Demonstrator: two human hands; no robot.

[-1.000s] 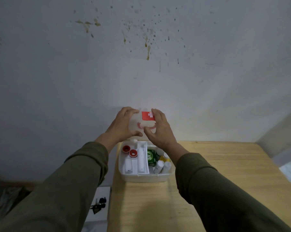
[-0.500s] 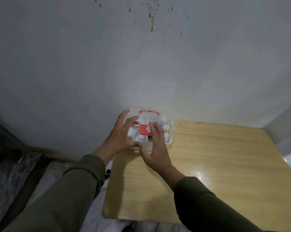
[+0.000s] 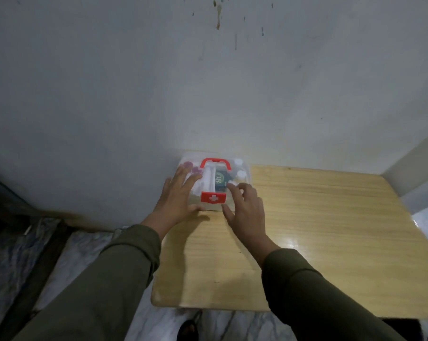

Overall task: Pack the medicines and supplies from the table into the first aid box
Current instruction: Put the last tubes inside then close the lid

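The first aid box (image 3: 232, 159) stands at the table's far left corner against the wall. Its clear lid is down, with a red handle (image 3: 215, 161) on top and a red latch with a white cross (image 3: 213, 198) at the front. Through the lid show a green packet (image 3: 220, 180), white bottle caps (image 3: 241, 174) and two reddish round caps (image 3: 195, 170). My left hand (image 3: 177, 200) lies spread on the lid's left side, thumb at the front edge. My right hand (image 3: 245, 207) touches the lid's right front corner with fingers apart.
The wooden table (image 3: 331, 230) runs to the right and toward me, with rounded front corners. A stained grey wall (image 3: 208, 82) rises right behind the box. Marble floor (image 3: 90, 254) and a dark shoe (image 3: 188, 329) show below the table's left and front edges.
The lid, upright a second ago, has come down over the box. Both hands followed it down and now rest on it. The view has tilted downward.
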